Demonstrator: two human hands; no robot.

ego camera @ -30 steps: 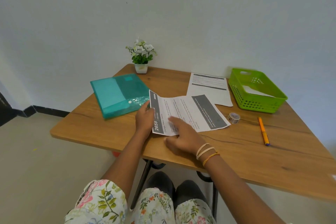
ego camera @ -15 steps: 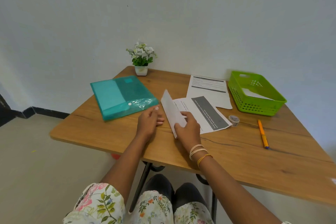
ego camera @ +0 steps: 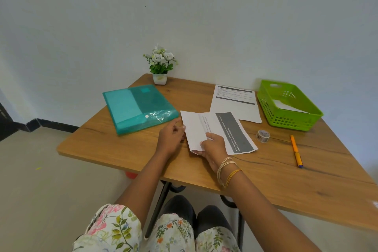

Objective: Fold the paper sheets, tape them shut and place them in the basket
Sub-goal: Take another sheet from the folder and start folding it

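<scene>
Folding the first flap over

Creasing well means squaring the flap's edges with the sheet (ego camera: 216, 129) beneath, then pressing along the fold. Sheet lies mid-surface (ego camera: 286, 180), left third turned over. Right hand (ego camera: 212, 147) has its grip pinched on the flap's near corner; left hand (ego camera: 170, 139) has loosely curled fingers touching the fold edge, clamped on nothing. Basket (ego camera: 286, 120), tape roll (ego camera: 263, 135) and second sheet (ego camera: 235, 104) wait to the right.

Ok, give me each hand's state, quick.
Left hand: fingers loosely curled at the folded sheet's left edge; grip cannot be told.
Right hand: pinching the flap.
</scene>
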